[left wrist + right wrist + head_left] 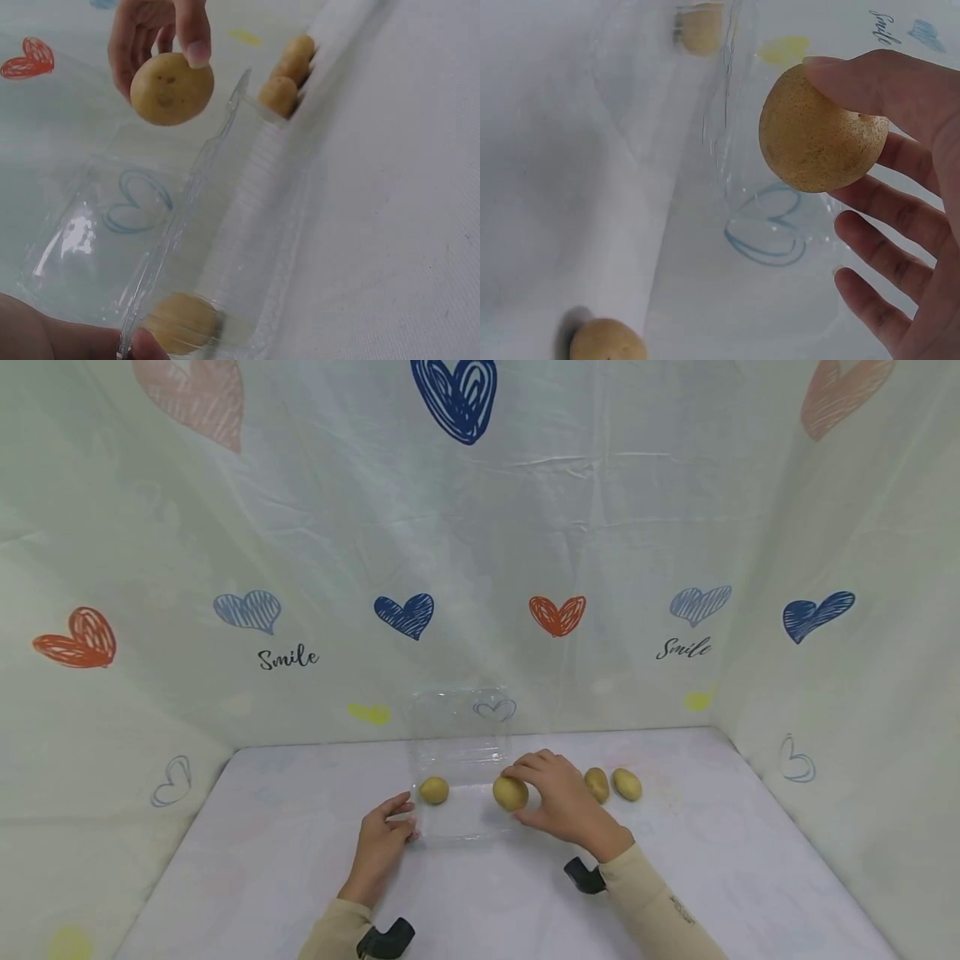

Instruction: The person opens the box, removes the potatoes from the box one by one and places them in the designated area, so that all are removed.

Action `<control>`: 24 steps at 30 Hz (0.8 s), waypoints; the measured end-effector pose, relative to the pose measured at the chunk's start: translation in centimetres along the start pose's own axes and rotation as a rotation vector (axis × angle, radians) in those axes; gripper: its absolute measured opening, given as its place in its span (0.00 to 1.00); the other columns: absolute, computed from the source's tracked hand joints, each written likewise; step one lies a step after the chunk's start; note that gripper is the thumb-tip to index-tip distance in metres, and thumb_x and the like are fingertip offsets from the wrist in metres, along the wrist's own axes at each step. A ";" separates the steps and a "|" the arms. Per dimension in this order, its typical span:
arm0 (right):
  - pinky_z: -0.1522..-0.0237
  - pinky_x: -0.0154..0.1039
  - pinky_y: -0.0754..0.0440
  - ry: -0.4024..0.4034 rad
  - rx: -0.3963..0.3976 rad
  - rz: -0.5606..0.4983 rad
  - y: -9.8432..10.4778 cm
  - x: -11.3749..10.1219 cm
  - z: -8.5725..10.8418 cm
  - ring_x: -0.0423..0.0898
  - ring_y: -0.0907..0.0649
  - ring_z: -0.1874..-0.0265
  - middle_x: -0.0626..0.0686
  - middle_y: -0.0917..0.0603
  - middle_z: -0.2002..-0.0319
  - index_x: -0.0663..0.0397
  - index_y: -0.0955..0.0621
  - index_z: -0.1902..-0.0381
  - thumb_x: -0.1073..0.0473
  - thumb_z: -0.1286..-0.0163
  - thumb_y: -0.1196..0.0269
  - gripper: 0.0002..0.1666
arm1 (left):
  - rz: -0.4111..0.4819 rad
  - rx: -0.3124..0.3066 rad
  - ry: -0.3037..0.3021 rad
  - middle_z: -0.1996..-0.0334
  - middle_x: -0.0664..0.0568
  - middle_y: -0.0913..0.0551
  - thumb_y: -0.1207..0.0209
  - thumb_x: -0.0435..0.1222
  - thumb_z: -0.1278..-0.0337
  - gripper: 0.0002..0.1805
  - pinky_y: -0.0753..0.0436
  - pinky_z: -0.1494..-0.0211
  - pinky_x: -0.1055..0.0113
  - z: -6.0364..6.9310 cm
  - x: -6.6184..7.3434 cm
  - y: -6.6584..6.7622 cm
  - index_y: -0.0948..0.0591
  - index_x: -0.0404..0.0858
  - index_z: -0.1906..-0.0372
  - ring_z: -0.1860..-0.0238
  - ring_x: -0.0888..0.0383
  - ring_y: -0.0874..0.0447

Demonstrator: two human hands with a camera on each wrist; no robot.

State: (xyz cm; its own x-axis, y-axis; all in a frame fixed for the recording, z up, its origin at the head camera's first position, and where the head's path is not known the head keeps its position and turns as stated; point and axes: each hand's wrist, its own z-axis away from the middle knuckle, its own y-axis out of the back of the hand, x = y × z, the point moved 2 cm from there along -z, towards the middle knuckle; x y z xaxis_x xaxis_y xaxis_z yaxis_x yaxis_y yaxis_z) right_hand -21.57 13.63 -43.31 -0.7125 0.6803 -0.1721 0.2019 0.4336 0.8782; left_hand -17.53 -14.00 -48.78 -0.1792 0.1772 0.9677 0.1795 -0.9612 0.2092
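Note:
A potato [510, 793] is pinched between the thumb and fingers of my right hand [562, 802]. It is held up over the right part of a clear plastic clamshell box [468, 837], whose lid [457, 718] stands open at the back. Another potato [433, 790] lies inside at the box's left end. At that end my left hand [384, 843] grips the box's side; in the left wrist view the rim passes between its thumb [148, 346] and a finger. The right wrist view shows the held potato [817, 131] close up, the other fingers spread loosely below it.
To the right of the box, past my right hand, loose potatoes [627, 784] lie on the white-covered table [247, 843]; the left wrist view shows three in a row [279, 96]. A pale curtain [465, 527] printed with hearts hangs behind and along both sides.

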 end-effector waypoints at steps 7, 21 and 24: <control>0.49 0.48 0.14 -0.021 0.059 0.028 0.7 1.2 1.5 0.49 0.17 0.49 0.47 0.12 0.50 0.49 0.12 0.47 0.56 0.54 0.13 0.33 | 0.002 -0.002 0.008 0.39 0.30 0.22 0.44 0.20 0.31 0.27 0.13 0.60 0.72 0.0 -0.1 0.1 0.28 0.21 0.29 0.54 0.51 0.17; 0.46 0.51 0.16 -0.137 0.028 0.029 1.3 3.5 5.1 0.51 0.16 0.49 0.48 0.12 0.50 0.50 0.12 0.48 0.57 0.54 0.14 0.33 | 0.005 -0.005 0.012 0.39 0.30 0.22 0.43 0.20 0.32 0.27 0.13 0.60 0.71 -0.2 -0.2 0.0 0.28 0.21 0.29 0.54 0.50 0.17; 0.47 0.51 0.16 -0.129 0.047 0.053 1.4 3.9 5.9 0.51 0.16 0.50 0.49 0.12 0.51 0.51 0.12 0.48 0.58 0.56 0.13 0.34 | 0.000 -0.004 0.006 0.40 0.30 0.22 0.43 0.20 0.33 0.27 0.13 0.61 0.72 -0.2 -0.2 0.0 0.28 0.21 0.29 0.55 0.50 0.17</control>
State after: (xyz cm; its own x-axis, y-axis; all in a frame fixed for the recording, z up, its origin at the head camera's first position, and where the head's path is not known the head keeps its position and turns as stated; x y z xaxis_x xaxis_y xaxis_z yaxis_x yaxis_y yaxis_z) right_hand -20.15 20.36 -45.40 -0.6080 0.7722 -0.1847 0.2703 0.4200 0.8663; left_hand -17.66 -14.12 -48.97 -0.1850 0.1763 0.9668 0.1756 -0.9620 0.2090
